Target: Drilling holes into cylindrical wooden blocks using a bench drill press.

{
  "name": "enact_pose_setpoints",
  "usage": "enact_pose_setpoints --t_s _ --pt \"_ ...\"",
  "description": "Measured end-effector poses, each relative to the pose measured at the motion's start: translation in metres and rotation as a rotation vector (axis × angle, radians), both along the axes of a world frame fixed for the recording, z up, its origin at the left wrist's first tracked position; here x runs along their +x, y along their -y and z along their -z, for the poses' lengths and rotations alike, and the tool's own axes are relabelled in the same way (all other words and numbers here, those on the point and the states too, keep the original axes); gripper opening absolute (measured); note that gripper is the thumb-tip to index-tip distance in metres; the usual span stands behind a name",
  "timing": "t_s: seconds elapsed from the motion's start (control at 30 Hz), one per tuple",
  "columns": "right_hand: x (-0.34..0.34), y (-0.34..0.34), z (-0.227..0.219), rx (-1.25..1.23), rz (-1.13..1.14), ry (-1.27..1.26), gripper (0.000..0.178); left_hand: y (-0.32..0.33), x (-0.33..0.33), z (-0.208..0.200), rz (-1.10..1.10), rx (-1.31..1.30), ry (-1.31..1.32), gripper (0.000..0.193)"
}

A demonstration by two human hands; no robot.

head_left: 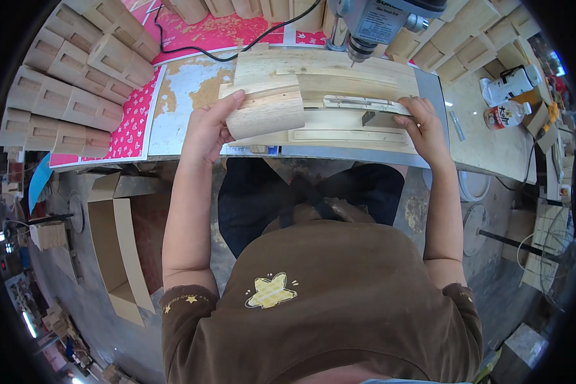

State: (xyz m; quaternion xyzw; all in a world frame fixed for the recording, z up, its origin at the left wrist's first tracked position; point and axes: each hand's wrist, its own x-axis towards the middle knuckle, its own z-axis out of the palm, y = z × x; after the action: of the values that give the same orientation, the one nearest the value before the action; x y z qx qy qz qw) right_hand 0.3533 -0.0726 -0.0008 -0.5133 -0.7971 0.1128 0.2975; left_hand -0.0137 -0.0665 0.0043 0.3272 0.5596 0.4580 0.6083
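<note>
Bright, fairly even indoor light on the workbench (493, 150); dimmer below it, all inside a black fisheye surround

Soft shading models the pale wooden block (265, 116), whose grain reads clearly; a small white glint (448, 104) sits on the bench's right part; under the bench edge the dark trousers (253, 192) lose most of their folds to shade, and the inside of the cardboard box (136, 253) is dim; a white strip light (29, 324) glares at the lower left rim, bluish-white glare (560, 62) at the upper right; the middle looks reasonably sharp, while the outer surroundings soften; straight edges bow toward the rim
</note>
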Motion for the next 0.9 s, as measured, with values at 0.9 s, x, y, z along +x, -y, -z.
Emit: enact_pose_setpoints --t_s 0.9 --pt "-0.004 0.006 -0.001 0.034 0.055 -0.015 0.027 -0.118 -0.212 -0.174 -0.385 0.683 -1.929 0.05"
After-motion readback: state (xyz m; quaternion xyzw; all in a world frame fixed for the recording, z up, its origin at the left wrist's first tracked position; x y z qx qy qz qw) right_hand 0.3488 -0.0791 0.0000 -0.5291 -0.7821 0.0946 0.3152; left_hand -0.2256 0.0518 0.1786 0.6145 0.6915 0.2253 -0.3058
